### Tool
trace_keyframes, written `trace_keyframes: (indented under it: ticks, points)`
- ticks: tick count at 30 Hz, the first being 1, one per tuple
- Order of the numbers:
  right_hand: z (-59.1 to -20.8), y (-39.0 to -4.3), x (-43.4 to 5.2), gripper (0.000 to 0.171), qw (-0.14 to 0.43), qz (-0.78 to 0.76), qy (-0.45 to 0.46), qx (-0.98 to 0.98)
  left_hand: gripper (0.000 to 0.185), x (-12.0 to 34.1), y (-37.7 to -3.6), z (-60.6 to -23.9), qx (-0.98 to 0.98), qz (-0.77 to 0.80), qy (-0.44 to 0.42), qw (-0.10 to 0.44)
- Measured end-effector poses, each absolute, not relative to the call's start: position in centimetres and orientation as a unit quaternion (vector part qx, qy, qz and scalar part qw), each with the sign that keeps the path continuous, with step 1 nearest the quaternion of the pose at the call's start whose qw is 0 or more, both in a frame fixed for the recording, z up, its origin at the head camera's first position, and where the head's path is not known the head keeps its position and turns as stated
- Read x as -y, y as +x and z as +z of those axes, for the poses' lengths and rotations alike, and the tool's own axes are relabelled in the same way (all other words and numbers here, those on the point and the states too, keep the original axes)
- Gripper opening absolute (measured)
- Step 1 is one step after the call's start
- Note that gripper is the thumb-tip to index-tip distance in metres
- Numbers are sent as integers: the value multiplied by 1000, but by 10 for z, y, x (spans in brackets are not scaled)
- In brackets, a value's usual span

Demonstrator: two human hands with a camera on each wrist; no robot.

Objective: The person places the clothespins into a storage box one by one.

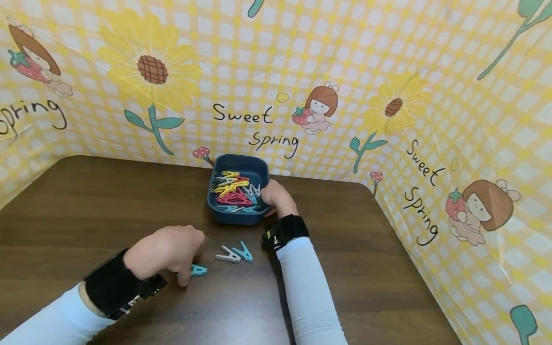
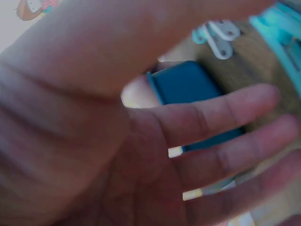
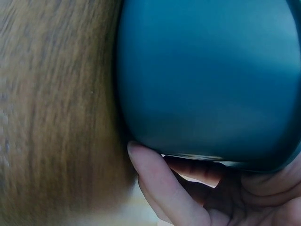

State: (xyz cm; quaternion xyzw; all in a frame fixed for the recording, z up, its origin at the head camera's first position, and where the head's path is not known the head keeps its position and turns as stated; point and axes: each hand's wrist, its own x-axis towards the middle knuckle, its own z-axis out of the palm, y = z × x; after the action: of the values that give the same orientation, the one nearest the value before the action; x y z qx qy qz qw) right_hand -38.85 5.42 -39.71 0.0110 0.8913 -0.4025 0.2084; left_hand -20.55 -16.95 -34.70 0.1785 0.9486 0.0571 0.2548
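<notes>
My left hand (image 1: pixel 168 251) reaches low over the table, partly covering a light-blue clothespin (image 1: pixel 198 270). In the left wrist view its fingers (image 2: pixel 221 113) are spread and nearly straight, with the light-blue clothespin beyond the thumb. A white clothespin (image 1: pixel 227 255) and another blue clothespin (image 1: pixel 244 252) lie side by side just to its right. Farther back, my right hand (image 1: pixel 278 195) grips the right side of a dark-blue plastic box (image 1: pixel 237 219). The right wrist view shows fingers (image 3: pixel 160 183) against its wall. Inside lie several yellow, red, blue and white clothespins (image 1: pixel 235 191).
The brown wooden table (image 1: pixel 129 196) reaches back to a yellow checked cloth (image 1: pixel 241 72) with printed flowers and figures. This cloth stands up behind the table and along its right side. The box sits near the back edge.
</notes>
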Motion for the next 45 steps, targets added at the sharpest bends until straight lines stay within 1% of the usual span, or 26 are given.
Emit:
trace_keyframes:
  ticks: [5,13,19,23,28,37,41,45]
  points:
    - [-398,-388,-54,42,217,-396,19,-892,54,167,-209,-357,-949,25,164,267]
    - [-396,-390,-54,43,209,-397,20,-894,35,167,-210,-360,-948,38,183,256]
    - [-396,-392,-54,40,212,-395,24,-894,32,166,-210,-361,-946,51,192,256]
    - [-397,-393,-54,42,217,-392,21,-894,27,166,-209,-362,-944,59,194,259]
    - [-397,-392,-54,39,218,-394,24,-893,24,166,-210,-361,-942,72,200,259]
    - [-396,-388,-55,39,205,-402,17,-892,24,168,-212,-359,-945,79,217,234]
    - [-398,-389,-55,38,201,-402,14,-893,23,168,-214,-360,-943,94,210,240]
    - [-394,-390,-54,40,211,-395,24,-894,23,167,-214,-358,-942,107,206,241]
